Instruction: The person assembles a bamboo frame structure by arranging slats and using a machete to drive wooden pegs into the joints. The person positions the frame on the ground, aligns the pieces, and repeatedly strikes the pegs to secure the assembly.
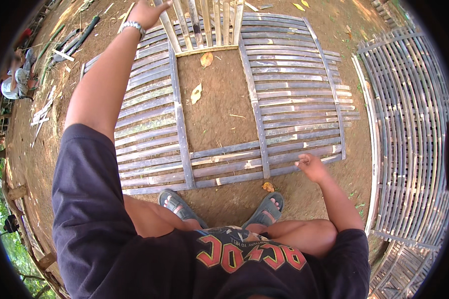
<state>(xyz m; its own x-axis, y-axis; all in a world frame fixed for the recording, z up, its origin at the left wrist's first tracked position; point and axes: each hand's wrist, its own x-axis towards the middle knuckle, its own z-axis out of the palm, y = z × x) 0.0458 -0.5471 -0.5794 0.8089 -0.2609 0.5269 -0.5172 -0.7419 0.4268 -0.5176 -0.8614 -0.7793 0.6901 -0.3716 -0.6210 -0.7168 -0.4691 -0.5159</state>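
At eleven o'clock, your left hand has its thumb stretched out beside a small fan of pale, upright bamboo slats; the upper edge cuts off the fingers, so I cannot tell whether they grip, though steadying seems likely. At four o'clock, your right hand is loosely curled with nothing visible in it, near the large, grey, weathered bamboo-slat panel, perhaps for balance. That panel lies flat at centre, its battens framing an opening, the fan at its twelve. Your dark strapped sandals sit at six, probably for close reach.
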